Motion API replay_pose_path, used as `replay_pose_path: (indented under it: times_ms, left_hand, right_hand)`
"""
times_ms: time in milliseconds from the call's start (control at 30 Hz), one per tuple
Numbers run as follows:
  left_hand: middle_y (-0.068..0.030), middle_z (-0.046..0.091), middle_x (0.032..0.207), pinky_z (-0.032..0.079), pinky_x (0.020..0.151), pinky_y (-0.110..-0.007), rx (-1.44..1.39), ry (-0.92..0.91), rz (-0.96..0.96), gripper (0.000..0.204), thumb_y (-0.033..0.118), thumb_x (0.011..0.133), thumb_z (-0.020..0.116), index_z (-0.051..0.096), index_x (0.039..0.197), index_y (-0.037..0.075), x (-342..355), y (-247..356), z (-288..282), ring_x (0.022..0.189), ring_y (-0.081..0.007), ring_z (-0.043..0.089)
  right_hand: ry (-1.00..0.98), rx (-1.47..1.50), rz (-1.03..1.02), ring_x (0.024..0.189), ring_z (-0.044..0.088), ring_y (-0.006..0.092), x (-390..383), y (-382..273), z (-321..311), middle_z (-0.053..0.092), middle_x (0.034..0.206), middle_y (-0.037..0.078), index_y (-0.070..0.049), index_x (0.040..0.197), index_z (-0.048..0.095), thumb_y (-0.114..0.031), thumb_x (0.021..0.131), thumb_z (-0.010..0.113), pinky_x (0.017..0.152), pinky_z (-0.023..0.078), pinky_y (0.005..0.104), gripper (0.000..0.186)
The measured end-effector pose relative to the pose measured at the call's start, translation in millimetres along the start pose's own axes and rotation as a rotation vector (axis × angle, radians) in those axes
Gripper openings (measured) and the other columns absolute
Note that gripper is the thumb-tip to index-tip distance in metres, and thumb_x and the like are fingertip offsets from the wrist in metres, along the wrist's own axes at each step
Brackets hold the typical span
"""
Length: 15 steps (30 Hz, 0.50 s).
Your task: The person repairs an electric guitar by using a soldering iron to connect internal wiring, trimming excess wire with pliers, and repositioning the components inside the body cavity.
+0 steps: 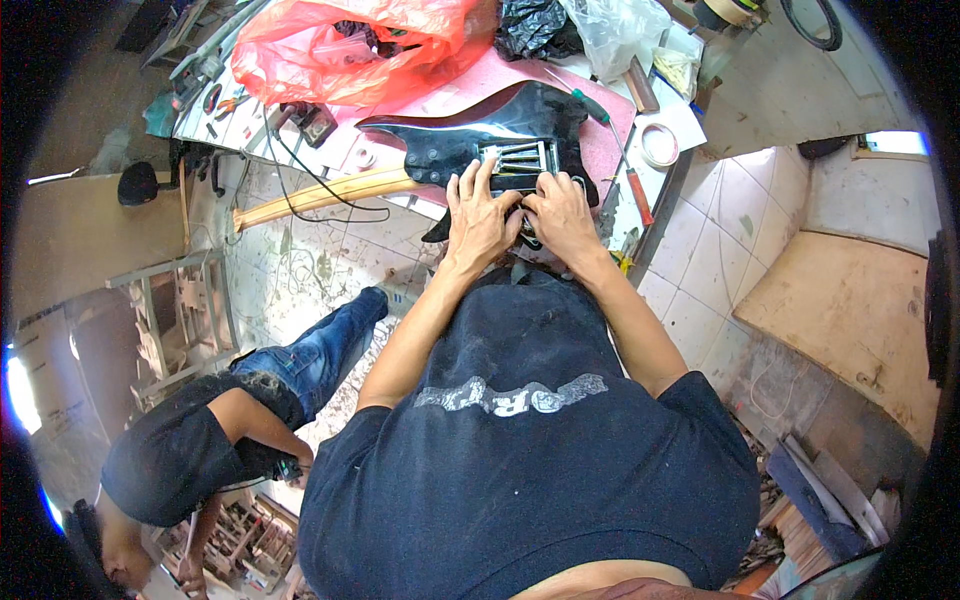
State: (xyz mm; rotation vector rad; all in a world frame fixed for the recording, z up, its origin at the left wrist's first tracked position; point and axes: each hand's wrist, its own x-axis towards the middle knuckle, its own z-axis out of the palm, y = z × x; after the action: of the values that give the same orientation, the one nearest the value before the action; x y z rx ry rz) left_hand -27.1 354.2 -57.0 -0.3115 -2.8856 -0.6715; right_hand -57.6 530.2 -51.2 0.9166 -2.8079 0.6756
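Note:
An electric guitar with a glossy black body (460,120) lies back side up on the bench, its pale wooden neck (330,193) pointing left. In the back of the body is an open cavity with several metal springs (522,158). My left hand (478,215) and my right hand (562,215) meet at the near edge of the body, just below the springs. Thumbs and fingertips of both are drawn together in a pinch. Some metal shows between them, but what they grip is mostly hidden. My left index and middle fingers reach up beside the cavity.
Right of the guitar lie a green-handled screwdriver (592,108), a red-handled screwdriver (638,197) and a tape roll (659,146). A red plastic bag (290,60) sits behind. A black cable (290,185) crosses the neck. A co-worker (190,440) bends over at lower left.

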Motion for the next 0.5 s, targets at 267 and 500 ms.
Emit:
replay_pose_path:
  times_ms: [267,500]
  left_hand:
    - [-0.0179,0.047,0.151,0.026,0.116,-0.061,0.057,-0.021,-0.037,0.023,0.028,0.074,0.083,0.081,0.094,0.018,7.0,5.4,-2.7,0.142,-0.0403,0.037]
    - [-0.0171,0.049,0.149,0.027,0.114,-0.063,0.028,-0.029,-0.067,0.022,0.029,0.071,0.085,0.081,0.089,0.017,10.7,7.8,-3.7,0.141,-0.0405,0.038]
  right_hand:
    - [0.105,0.127,0.079,0.095,0.057,0.03,-5.7,-1.4,5.8,0.059,0.096,0.009,-0.008,0.09,0.07,-0.01,0.078,0.076,0.081,0.046,0.0444,0.014]
    - [0.084,0.184,0.083,0.096,0.058,0.0319,-11.1,5.4,9.6,0.06,0.096,0.01,-0.006,0.095,0.067,-0.003,0.079,0.073,0.086,0.048,0.0441,0.017]
